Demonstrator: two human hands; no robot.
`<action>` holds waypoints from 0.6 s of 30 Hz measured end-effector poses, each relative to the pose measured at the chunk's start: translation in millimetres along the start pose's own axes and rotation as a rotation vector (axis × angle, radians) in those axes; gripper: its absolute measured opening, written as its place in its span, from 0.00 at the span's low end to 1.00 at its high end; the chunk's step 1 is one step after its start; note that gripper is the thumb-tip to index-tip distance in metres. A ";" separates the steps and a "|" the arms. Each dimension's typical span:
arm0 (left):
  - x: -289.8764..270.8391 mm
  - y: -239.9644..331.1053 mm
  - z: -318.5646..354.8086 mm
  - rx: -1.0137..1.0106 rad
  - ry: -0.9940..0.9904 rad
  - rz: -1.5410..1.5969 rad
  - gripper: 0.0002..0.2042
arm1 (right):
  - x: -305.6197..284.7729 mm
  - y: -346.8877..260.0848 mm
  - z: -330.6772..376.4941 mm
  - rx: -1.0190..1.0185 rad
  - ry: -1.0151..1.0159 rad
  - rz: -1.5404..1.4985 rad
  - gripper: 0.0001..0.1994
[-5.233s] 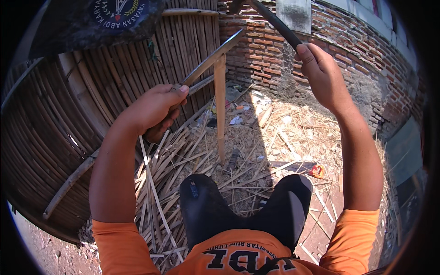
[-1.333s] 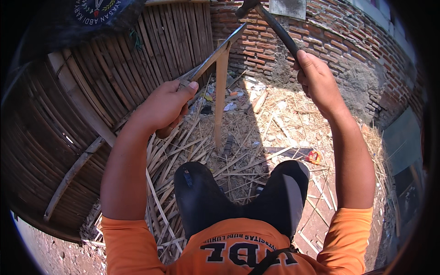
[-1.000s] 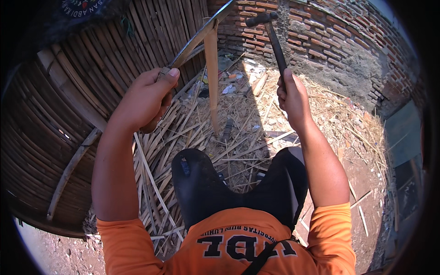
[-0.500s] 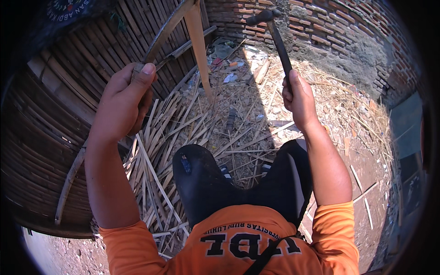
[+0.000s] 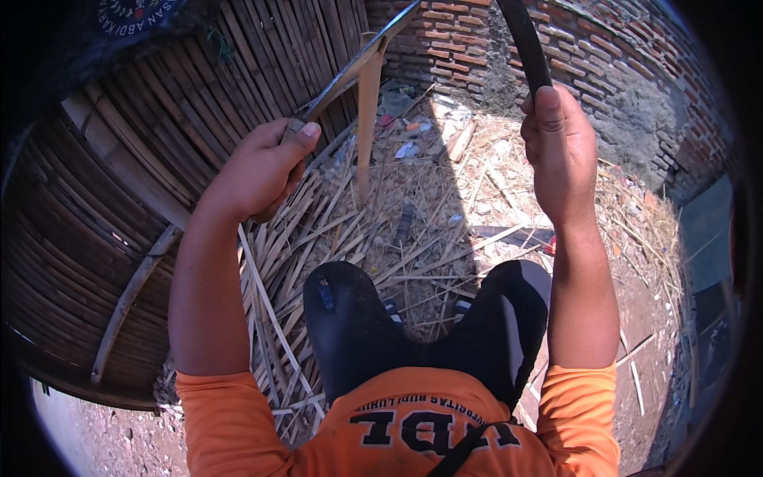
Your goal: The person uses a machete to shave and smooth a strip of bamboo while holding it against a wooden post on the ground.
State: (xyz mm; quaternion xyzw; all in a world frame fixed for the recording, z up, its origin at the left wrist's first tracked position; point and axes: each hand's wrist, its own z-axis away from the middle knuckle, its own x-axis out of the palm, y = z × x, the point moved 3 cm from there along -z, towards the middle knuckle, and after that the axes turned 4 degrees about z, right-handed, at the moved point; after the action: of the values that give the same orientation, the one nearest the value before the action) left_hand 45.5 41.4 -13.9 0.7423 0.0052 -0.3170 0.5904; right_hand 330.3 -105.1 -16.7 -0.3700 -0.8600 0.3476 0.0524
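My left hand (image 5: 266, 167) is closed round the handle of a machete (image 5: 358, 67), whose long blade slants up and away to the right. A pale bamboo piece (image 5: 366, 131) stands upright beneath the blade. The blade crosses at its upper end; whether it has bitten in I cannot tell. My right hand (image 5: 564, 159) grips the dark handle of a hammer (image 5: 526, 44), raised at the upper right. The hammer's head lies beyond the top edge of the picture.
Loose bamboo strips (image 5: 274, 310) cover the ground left of my knees. A slatted bamboo wall (image 5: 95, 262) stands on the left, a brick wall (image 5: 604, 71) at the back right. Straw and scraps of litter (image 5: 407, 149) lie between them.
My right hand has lifted and moved right, taking the hammer's head out of view. The left hand, machete and bamboo piece appear shifted to the right in the picture.
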 end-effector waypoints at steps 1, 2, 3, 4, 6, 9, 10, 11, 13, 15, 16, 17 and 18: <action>2.0 1.1 0.9 -0.008 0.008 0.006 0.19 | -1.3 -10.0 -6.6 -0.012 -0.006 0.052 0.26; 3.9 2.0 1.7 -0.015 0.015 0.012 0.19 | 2.9 -10.6 -7.9 -0.041 -0.009 0.165 0.26; 5.5 2.6 2.5 -0.023 0.023 0.017 0.19 | 8.6 -8.6 -7.8 -0.070 -0.012 0.277 0.25; 6.2 3.0 5.4 -0.035 0.027 0.011 0.19 | 13.5 -7.0 -7.5 -0.103 -0.014 0.391 0.25; 8.1 7.2 8.8 -0.040 0.035 0.006 0.19 | 15.4 15.8 -9.9 0.012 -0.079 0.432 0.22; 4.9 2.8 7.8 -0.047 0.049 -0.021 0.19 | 3.2 9.5 -18.2 -0.004 -0.010 0.361 0.26; 5.0 1.1 7.3 -0.049 0.045 -0.026 0.19 | -3.0 8.3 -19.7 0.020 0.005 0.295 0.28; 4.5 -0.6 6.8 -0.050 0.041 -0.030 0.18 | -7.4 10.2 -20.1 0.084 -0.006 0.241 0.29; 4.2 -2.5 6.4 -0.049 0.041 -0.050 0.18 | -0.1 14.0 -16.2 0.008 0.028 0.281 0.28; 4.4 -3.8 6.0 -0.042 0.050 -0.080 0.18 | 7.5 20.2 -15.1 0.045 -0.078 0.497 0.27; 3.6 -3.8 6.6 -0.042 0.051 -0.080 0.19 | 14.8 22.6 -15.5 0.018 -0.143 0.508 0.27; 2.7 -3.9 7.2 -0.042 0.053 -0.079 0.19 | 11.0 19.7 -17.7 0.001 -0.123 0.510 0.27; 1.7 -3.9 7.9 -0.042 0.055 -0.079 0.19 | 6.0 13.4 -20.5 -0.015 -0.102 0.513 0.28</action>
State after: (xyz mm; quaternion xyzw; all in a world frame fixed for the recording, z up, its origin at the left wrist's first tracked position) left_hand 41.7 35.0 -18.9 0.7375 0.0573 -0.3191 0.5925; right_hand 341.1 -83.2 -10.9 -0.5582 -0.7423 0.3612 -0.0837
